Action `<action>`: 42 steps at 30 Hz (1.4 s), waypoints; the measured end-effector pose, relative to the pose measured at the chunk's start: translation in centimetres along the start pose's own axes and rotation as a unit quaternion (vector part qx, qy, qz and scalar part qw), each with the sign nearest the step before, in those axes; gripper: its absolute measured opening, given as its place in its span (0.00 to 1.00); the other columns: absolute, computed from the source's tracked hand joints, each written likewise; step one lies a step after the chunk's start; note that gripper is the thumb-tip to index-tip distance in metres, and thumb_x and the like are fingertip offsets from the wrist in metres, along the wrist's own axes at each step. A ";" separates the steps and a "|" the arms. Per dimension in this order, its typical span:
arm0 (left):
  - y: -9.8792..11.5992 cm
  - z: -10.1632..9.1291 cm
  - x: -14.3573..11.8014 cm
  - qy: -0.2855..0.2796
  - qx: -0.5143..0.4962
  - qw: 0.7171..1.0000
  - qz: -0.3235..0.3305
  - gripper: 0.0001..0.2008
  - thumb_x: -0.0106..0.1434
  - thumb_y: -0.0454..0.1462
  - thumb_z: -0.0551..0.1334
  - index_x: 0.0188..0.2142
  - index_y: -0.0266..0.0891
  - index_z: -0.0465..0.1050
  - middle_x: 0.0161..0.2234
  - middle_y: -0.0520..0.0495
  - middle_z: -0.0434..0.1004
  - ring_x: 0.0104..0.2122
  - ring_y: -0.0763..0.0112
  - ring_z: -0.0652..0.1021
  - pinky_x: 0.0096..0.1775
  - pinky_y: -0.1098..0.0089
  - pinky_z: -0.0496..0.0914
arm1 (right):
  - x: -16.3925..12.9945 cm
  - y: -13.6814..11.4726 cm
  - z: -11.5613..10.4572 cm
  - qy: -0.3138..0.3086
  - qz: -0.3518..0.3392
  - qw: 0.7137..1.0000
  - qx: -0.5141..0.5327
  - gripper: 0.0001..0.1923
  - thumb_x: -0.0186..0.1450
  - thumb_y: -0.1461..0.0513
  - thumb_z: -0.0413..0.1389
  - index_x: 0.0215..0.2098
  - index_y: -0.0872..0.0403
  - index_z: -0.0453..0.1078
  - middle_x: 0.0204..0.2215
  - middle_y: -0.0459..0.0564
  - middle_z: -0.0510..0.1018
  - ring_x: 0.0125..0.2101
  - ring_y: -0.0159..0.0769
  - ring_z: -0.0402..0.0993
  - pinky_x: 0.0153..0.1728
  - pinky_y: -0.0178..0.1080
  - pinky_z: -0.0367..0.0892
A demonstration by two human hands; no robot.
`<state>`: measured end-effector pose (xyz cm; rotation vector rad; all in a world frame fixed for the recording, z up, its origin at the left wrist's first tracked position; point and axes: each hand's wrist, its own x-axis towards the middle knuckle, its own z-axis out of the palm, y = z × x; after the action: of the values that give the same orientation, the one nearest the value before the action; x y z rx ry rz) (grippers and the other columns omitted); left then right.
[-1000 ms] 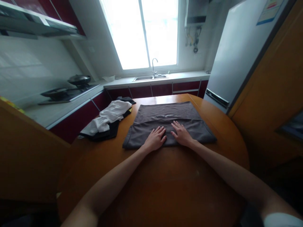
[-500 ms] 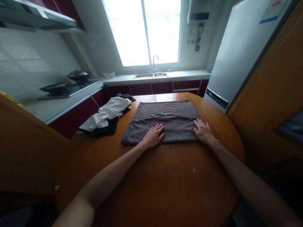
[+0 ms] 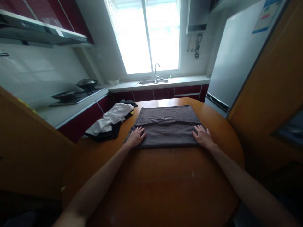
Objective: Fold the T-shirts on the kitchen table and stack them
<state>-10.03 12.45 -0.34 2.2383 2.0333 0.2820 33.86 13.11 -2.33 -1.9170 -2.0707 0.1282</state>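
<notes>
A dark grey garment [image 3: 168, 134] lies folded on the wooden table, its near part doubled over the far part along a crosswise edge. What kind of garment it is, I cannot tell. On its left near corner rests my left hand [image 3: 136, 137], palm down with the fingers spread. My right hand [image 3: 202, 136] lies flat on the right side of the same cloth, fingers stretched forward. Neither hand grips anything. Small wrinkles and a pale mark show near the middle of the far part.
A heap of white and black clothes [image 3: 111, 119] sits at the table's left edge. The round wooden table [image 3: 165, 183] fills the foreground. Beyond it are a counter with a sink [image 3: 152, 82], a stove with a wok [image 3: 86, 84] and, at right, a fridge [image 3: 233, 56].
My left hand has slid left across the cloth to its left corner. My right hand stays on the right side. The camera view has tilted up slightly.
</notes>
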 end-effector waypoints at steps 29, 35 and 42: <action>-9.0 -4.0 -8.9 0.103 0.001 0.955 0.279 0.15 0.66 0.31 0.58 0.49 0.43 0.77 0.46 0.44 0.78 0.47 0.65 0.78 0.51 0.63 0.75 | -6.6 8.9 -3.7 0.148 -0.327 0.932 -0.049 0.11 0.71 0.62 0.52 0.47 0.51 0.75 0.45 0.53 0.80 0.46 0.46 0.74 0.53 0.50 0.67; -8.1 -4.7 -9.4 0.121 0.019 0.958 0.259 0.12 0.64 0.32 0.58 0.44 0.42 0.79 0.41 0.45 0.80 0.40 0.65 0.79 0.45 0.66 0.75 | -7.0 8.2 -5.0 0.158 -0.334 0.929 -0.023 0.10 0.70 0.63 0.52 0.42 0.50 0.76 0.41 0.52 0.81 0.43 0.44 0.75 0.52 0.50 0.67; -6.6 -8.1 -16.2 0.060 -0.087 0.971 0.214 0.12 0.64 0.39 0.60 0.44 0.43 0.79 0.40 0.45 0.80 0.39 0.65 0.80 0.43 0.69 0.73 | -11.1 7.6 -8.4 0.104 -0.302 0.941 0.113 0.07 0.65 0.61 0.56 0.39 0.47 0.76 0.42 0.52 0.81 0.46 0.48 0.76 0.50 0.49 0.71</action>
<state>-19.59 -3.40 5.15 2.5728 1.4791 0.6193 44.11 1.71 1.67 -1.0501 -2.2734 0.0176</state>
